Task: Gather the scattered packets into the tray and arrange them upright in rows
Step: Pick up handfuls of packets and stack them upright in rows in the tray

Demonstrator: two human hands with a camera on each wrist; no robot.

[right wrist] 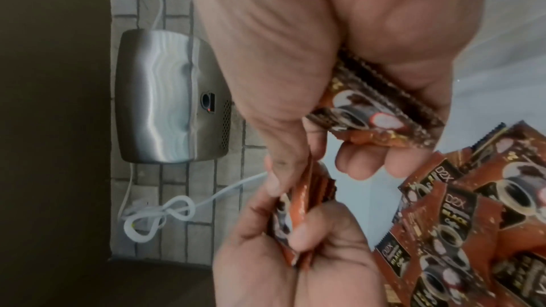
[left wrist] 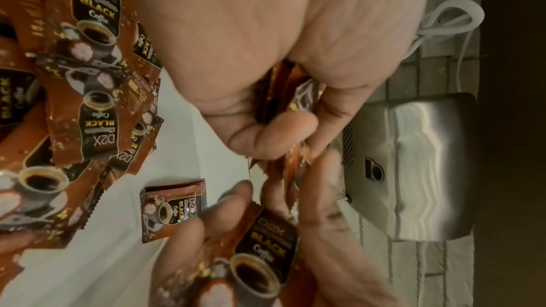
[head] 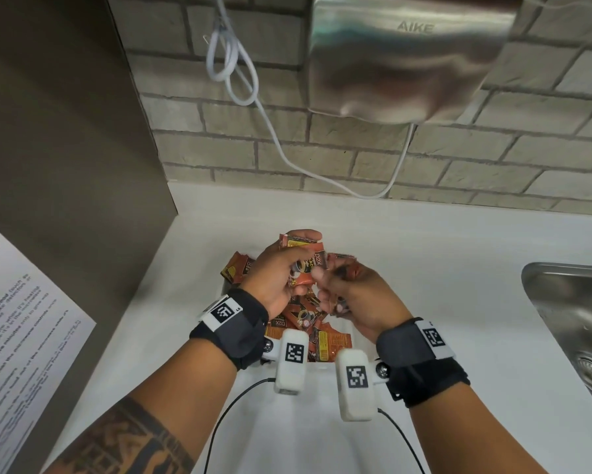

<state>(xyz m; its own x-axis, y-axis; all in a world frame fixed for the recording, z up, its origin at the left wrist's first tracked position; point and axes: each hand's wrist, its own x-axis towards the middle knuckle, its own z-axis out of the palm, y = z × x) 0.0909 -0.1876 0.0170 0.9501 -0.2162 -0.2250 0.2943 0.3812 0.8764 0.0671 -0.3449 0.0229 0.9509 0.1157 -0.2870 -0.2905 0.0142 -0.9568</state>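
Several brown-orange coffee packets point(head: 304, 319) lie heaped in a shallow tray point(head: 226, 285) on the white counter. My left hand point(head: 299, 254) is raised above the heap and grips a small stack of packets point(left wrist: 283, 92) between thumb and fingers. My right hand point(head: 335, 282), close beside it, holds more packets point(right wrist: 375, 113) in its curled fingers and pinches the edge of the left hand's stack point(right wrist: 298, 214). The heap point(left wrist: 88, 102) lies flat and jumbled, some packets face up. A single packet point(left wrist: 172, 209) lies apart on the white surface. Both hands hide much of the tray.
A steel hand dryer point(head: 407, 56) hangs on the brick wall above, with a white cable point(head: 233, 63) looped beside it. A steel sink point(head: 574, 319) is set into the counter at the right. A brown panel point(head: 65, 148) with a printed notice point(head: 21, 319) stands left.
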